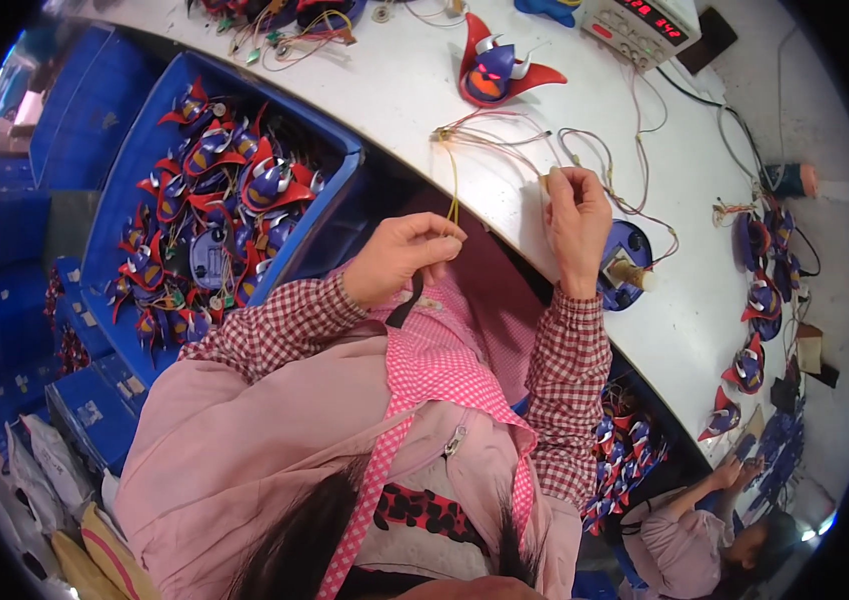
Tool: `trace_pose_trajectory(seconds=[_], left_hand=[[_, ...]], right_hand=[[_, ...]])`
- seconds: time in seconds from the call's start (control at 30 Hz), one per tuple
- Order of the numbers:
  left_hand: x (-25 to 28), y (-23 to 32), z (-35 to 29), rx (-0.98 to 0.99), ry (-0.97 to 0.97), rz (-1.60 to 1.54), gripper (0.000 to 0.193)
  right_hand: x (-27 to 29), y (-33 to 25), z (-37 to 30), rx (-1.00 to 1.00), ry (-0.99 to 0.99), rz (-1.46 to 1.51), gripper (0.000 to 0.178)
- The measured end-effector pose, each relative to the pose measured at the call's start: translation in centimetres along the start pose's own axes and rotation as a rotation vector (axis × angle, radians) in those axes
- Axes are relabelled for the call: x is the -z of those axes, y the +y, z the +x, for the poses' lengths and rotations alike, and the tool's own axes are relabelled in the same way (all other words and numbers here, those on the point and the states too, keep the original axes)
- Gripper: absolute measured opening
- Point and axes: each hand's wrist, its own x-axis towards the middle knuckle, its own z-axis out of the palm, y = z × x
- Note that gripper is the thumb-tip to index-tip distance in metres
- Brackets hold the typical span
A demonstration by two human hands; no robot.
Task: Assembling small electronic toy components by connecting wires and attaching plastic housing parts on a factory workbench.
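Observation:
My left hand [407, 256] is closed in a pinch at the table's near edge, on a thin yellow wire [456, 180]. That wire runs up to a small wired part [442, 134] on the white tabletop. Thin reddish wires [503, 146] stretch from this part toward my right hand [581, 218], whose thumb and fingers are pressed together on them; the very tips are partly hidden. Beside my right wrist lies a purple round housing [629, 238] with a pale part in it and wires attached. Farther off stands a purple toy head [494, 72] with white horns and a red collar.
A blue bin [347, 172] full of similar toy heads stands at the left. A power supply [635, 28] with a red display sits at the back, its leads trailing over the white table [690, 320]. More heads line the right side, where another person [680, 540] works.

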Motion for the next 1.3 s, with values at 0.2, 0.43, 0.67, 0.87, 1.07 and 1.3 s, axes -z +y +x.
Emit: trace_pose_trajectory(seconds=[0.2,0.43,0.67,0.87,1.07,1.3], left_hand=[[-4.2,2.3,3.8,-0.063,-0.282,-0.195,0.024],[-6.0,3.4,7.5,-0.062,-0.306,-0.358,0.028],[-5.8,2.8,7.7,-0.067,-0.227,-0.337,0.02],[-5.4,2.5,8.0,-0.068,-0.192,-0.414,0.018],[-3.6,2.2,7.5,-0.03,-0.113,-0.299,0.019],[-1.4,2.8,7.3,0.032,-0.15,-0.053,0.017]], right_hand=[[-0.4,-0.4,0.4,0.388,0.199,-0.257,0.009],[0.8,-2.5,0.8,0.895,0.312,-0.804,0.008],[0.6,-3.5,0.5,0.429,0.262,-0.262,0.009],[-0.9,-3.6,-1.3,0.574,0.277,-0.413,0.012],[-1.2,-3.1,-3.0,0.624,0.202,-0.427,0.007],[-0.1,-2.0,-3.9,0.724,-0.07,-0.407,0.013]])
